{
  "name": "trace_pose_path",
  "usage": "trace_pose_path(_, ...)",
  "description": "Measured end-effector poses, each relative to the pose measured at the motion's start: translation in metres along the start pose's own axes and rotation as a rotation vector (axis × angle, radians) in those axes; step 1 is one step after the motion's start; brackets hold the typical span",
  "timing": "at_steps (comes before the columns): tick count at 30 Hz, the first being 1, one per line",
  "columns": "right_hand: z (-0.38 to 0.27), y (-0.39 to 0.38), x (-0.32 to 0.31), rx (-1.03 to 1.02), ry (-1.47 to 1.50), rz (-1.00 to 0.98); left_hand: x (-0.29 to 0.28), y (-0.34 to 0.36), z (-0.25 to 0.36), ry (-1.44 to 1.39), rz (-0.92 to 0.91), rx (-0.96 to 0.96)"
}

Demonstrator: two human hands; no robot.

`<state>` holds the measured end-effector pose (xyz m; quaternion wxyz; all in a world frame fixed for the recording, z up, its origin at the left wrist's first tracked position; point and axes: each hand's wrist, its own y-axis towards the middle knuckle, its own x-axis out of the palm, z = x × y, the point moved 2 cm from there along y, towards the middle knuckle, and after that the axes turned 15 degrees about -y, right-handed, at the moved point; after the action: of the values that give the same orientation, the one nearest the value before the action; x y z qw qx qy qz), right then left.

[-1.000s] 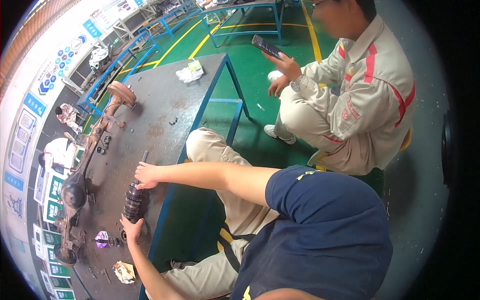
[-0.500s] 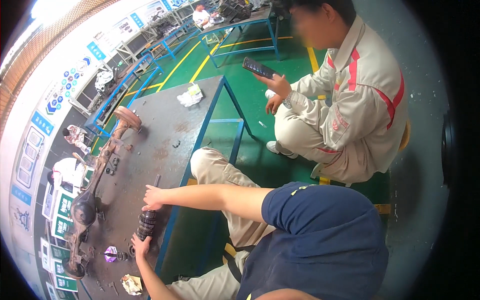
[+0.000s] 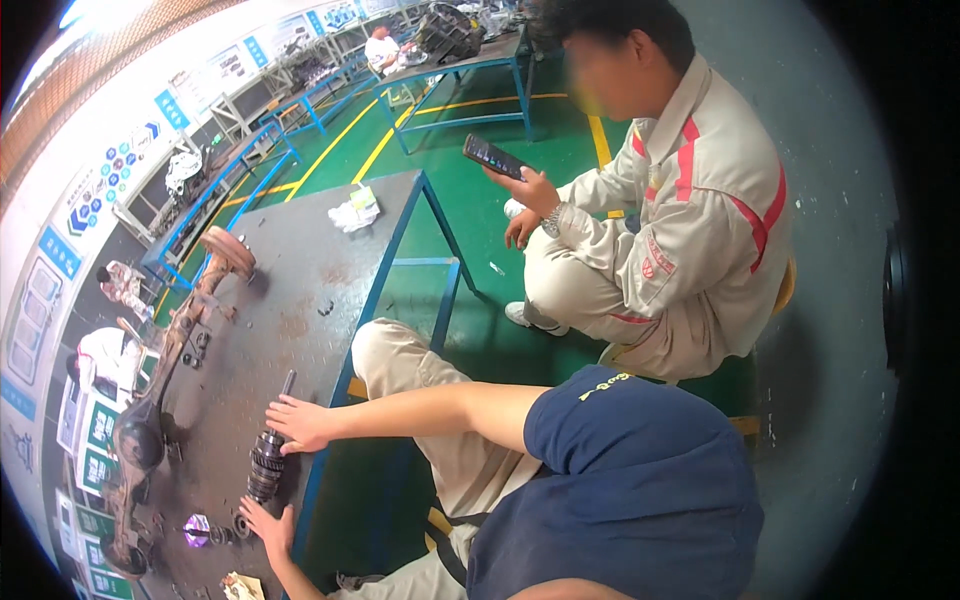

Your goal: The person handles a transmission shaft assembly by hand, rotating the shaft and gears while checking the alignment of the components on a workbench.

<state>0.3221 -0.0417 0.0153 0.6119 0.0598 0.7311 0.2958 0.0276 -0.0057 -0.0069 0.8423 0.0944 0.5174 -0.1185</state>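
Our right hand [image 3: 300, 424] now spreads wider over the gear shaft [image 3: 265, 474], left hand [image 3: 269, 530] wide too; best brace it inside the near edge of the counter [image 3: 335, 265].

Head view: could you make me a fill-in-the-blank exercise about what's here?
The bare rod of the geared shaft lies nearest the person's ____.
The workbench legs are painted ____.
The nearest other person, in pale clothes, holds a ____.
The lines on the green floor are ____.

Missing words: right hand; blue; phone; yellow.
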Motion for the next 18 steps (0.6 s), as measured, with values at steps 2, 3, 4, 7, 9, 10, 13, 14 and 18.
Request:
trace_pose_path(2, -0.013, 0.007, -0.019, -0.030, 0.021, -0.172, -0.012, -0.007, -0.002, 0.049, -0.023, -0.110)
trace_pose_path(3, -0.014, 0.013, -0.019, 0.028, 0.012, -0.136, -0.024, -0.008, 0.015, 0.023, 0.011, -0.048)
trace_pose_path(4, -0.013, 0.024, -0.015, 0.055, 0.012, -0.083, -0.028, 0.001, 0.022, -0.021, 0.002, -0.040)
trace_pose_path(7, -0.001, 0.037, 0.010, 0.071, -0.044, 0.050, -0.022, 0.026, 0.028, -0.075, -0.057, -0.054)
trace_pose_path(9, 0.007, 0.039, 0.022, 0.077, -0.069, 0.150, -0.013, 0.033, 0.030, -0.298, -0.061, -0.087)
trace_pose_path(10, 0.006, 0.038, 0.020, 0.079, -0.047, 0.090, -0.013, 0.030, 0.027, -0.358, -0.051, -0.066)
trace_pose_path(13, -0.008, 0.038, 0.015, 0.071, -0.002, 0.010, -0.009, 0.024, 0.000, -0.322, -0.064, -0.049)
trace_pose_path(14, -0.007, 0.035, 0.016, 0.067, -0.033, 0.102, -0.009, 0.028, 0.001, -0.315, -0.069, -0.041)
trace_pose_path(18, -0.009, 0.030, 0.003, 0.057, 0.004, 0.061, -0.007, 0.030, -0.006, -0.191, -0.021, -0.006)
